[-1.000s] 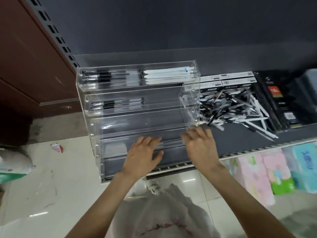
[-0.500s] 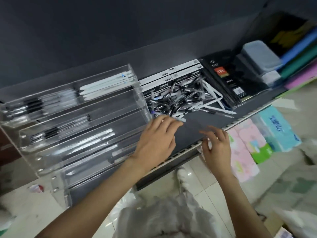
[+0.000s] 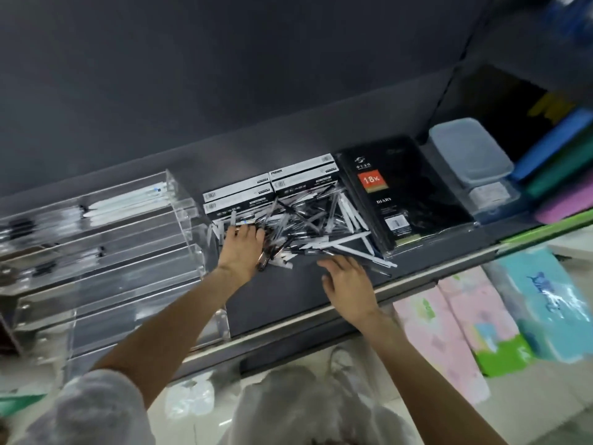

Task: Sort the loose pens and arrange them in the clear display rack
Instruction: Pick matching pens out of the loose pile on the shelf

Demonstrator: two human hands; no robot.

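While the left hand point(image 3: 241, 248) reaches into the near-left edge of the pen pile point(image 3: 300, 221), its fingers curl down among the pens and seem to close on a few dark ones; blur keeps me from telling exactly which pens it grips. The right hand point(image 3: 348, 279) lies flat just in front of the pile with fingers spread and relaxed, its fingertips touching the nearest black pen at the pile's front edge and holding nothing.

The pile is a tangle of black, clear and white pens lying crosswise on the dark shelf point(image 3: 288, 300), between the clear display rack point(image 3: 106, 252) on the left and a black diary point(image 3: 398, 194) in plastic wrap on the right. Behind the pile, partly covered by it, sit flat black-and-white pen boxes point(image 3: 269, 191) against the dark back wall.

The rack is stepped in tiers. Its top tier holds white pens point(image 3: 125, 205) at the right end and black-gripped pens point(image 3: 22, 228) at the left; a lower tier holds a few more dark pens, blurred. The lower tiers look bare through the acrylic.

Right of the diary stand stacked translucent plastic containers point(image 3: 471, 155), then blue, green and pink folders point(image 3: 558, 162) on edge. Below the shelf front hang pastel tissue packs point(image 3: 455, 329) and a blue one point(image 3: 552, 303). White sleeves show at the bottom of the view.
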